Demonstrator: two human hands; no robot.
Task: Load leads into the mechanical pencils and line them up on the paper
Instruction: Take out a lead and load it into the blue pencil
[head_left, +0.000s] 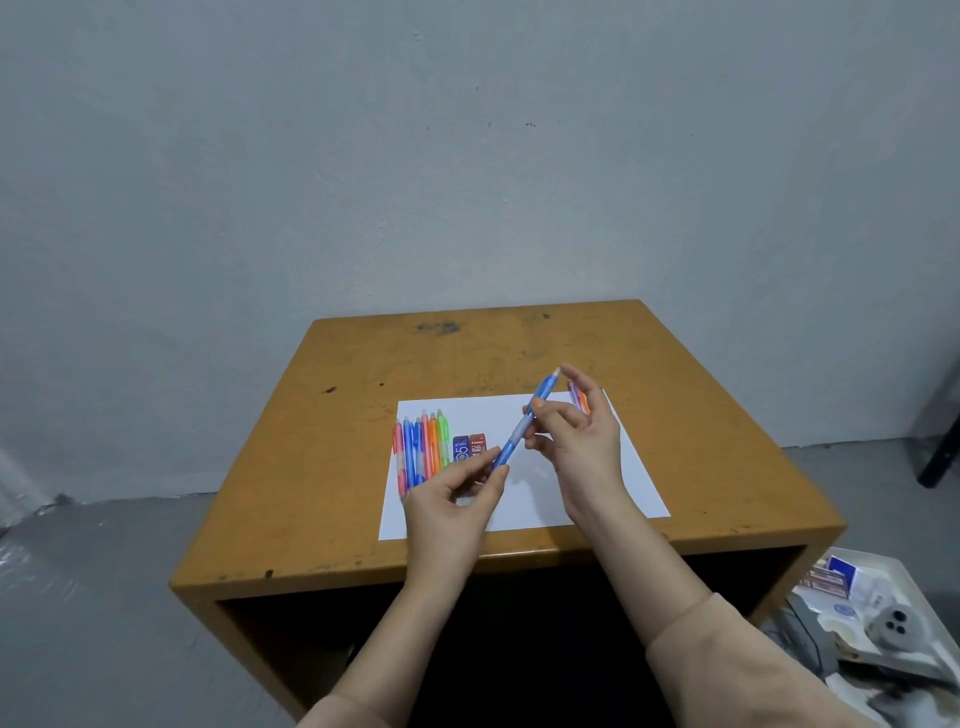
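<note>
The held pencil (522, 426) slants above the paper (535, 501), its near end between the left hand's (452, 501) fingertips and its far half between the right hand's (576, 441) fingers. On the paper, the row of pencils (421, 449) lies left of the left fingertips, with the lead cases (469, 448) just behind those fingertips. The paper lies on the table (337, 467).

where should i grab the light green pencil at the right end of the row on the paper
Pinch the light green plastic mechanical pencil at its far cap end, from above and the right. The orange plastic pencil lies close on its left, but the cap end reaches past the dark blue lead case, so that side looks open.
</note>
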